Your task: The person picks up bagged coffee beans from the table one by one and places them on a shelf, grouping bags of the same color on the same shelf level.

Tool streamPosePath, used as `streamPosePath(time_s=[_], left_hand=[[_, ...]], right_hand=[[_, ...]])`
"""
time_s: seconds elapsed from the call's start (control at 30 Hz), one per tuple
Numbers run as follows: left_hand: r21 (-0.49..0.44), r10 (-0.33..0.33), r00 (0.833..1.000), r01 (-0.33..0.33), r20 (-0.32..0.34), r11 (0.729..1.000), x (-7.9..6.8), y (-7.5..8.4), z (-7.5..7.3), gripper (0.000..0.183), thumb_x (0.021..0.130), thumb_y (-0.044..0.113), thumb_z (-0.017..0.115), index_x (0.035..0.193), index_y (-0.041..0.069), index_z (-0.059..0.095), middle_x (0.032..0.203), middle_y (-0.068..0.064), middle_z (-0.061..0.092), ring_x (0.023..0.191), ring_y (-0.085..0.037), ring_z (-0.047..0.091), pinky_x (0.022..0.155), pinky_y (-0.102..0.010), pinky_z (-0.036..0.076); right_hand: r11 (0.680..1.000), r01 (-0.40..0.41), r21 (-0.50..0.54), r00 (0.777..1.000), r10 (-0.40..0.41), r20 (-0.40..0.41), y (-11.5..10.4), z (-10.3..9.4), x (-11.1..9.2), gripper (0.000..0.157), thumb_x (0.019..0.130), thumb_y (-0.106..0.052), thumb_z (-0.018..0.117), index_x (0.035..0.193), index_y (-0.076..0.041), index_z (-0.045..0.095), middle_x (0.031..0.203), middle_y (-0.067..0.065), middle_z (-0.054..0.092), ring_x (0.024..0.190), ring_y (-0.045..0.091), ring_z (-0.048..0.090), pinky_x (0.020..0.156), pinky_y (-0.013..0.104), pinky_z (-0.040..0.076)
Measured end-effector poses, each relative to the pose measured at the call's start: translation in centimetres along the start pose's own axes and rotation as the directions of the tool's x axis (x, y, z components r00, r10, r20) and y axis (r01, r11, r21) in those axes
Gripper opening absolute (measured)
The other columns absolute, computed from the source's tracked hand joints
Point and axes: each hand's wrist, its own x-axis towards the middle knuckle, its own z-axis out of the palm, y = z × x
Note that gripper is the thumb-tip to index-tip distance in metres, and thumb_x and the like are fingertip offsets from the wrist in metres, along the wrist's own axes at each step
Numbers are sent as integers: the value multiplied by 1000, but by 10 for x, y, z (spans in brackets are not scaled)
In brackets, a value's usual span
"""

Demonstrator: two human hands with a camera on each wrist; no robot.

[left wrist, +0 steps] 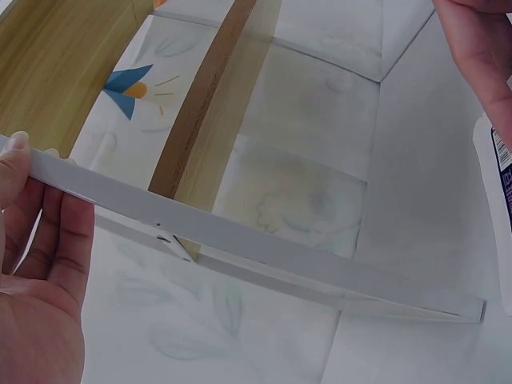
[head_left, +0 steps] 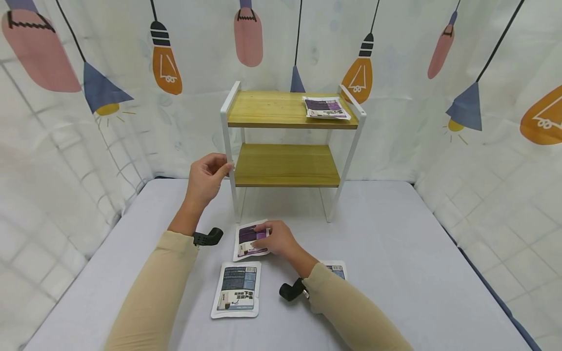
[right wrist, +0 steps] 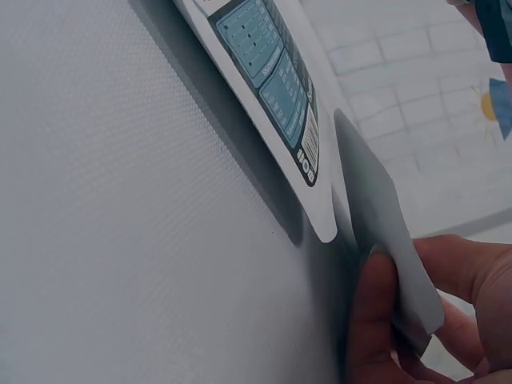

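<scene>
Our right hand (head_left: 281,239) is clamped on a purple-labelled pouch (head_left: 246,238) just in front of the shelf rack (head_left: 268,109), pinching it with thumb on one face and fingers on the other, a grip that suits something so flat. In the right-wrist view the pouch is tilted; we cannot tell whether its lower edge touches the desk (head_left: 386,234). Our left hand (head_left: 206,178) grips the white side post (left wrist: 256,236), thumb and fingers on opposite sides, probably so the frame does not shift. Nearer us, a blue-labelled pouch (head_left: 237,290) lies flat, printed side up, and a second pouch (head_left: 338,268) is partly hidden by our right forearm. On the upper board, a purple-labelled packet (head_left: 326,107) lies near the right-hand rail, where its flat shape should keep it stable.
</scene>
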Motion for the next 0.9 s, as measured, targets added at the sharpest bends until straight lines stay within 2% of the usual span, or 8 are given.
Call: streamPosePath(time_s=[0.2,0.4,0.6,0.73,0.83,0.9], left_hand=[[5,-15,1000,15,-7,1000,0,-1,1,26,97,20,71,117,2,71,90,12,66,83,-18,65,75,-14,56],[13,-21,1000,21,3,1000,0,2,1,25,98,17,70,117,0,71,91,7,65,83,-19,64,75,-12,55],[7,-20,1000,20,12,1000,-6,25,0,23,98,10,68,114,-7,68,89,2,66,84,-30,64,73,-12,54],[-2,-8,1000,8,22,1000,-10,34,-1,23,99,9,68,114,-8,68,89,3,67,83,-28,64,73,-12,54],[-3,-9,1000,9,25,1000,-10,34,-2,23,98,9,68,114,-8,68,88,5,66,81,-22,64,72,-12,54],[-1,-11,1000,12,24,1000,-10,33,-2,22,98,9,69,113,-7,69,87,5,66,81,-24,64,72,-12,54]], right_hand=[[1000,-14,24,1000,14,12,1,-3,-3,44,76,-16,90,118,-15,78,117,14,70,99,22,59,86,34,52],[998,-36,45,999,35,27,2,-6,-5,44,75,-18,91,118,-17,78,118,10,71,99,21,60,83,30,54],[995,-63,77,997,60,40,4,-8,-7,45,74,-17,92,117,-18,79,121,9,70,101,21,61,84,31,56],[994,-73,80,997,70,44,5,-11,-9,44,74,-18,92,117,-20,79,127,10,68,105,23,60,88,34,56],[993,-83,84,996,80,49,6,-13,-10,44,75,-19,92,117,-22,79,128,10,67,105,23,60,87,33,56],[991,-91,96,995,86,52,7,-15,-10,43,75,-19,92,116,-22,79,127,10,66,104,24,60,85,32,56]])
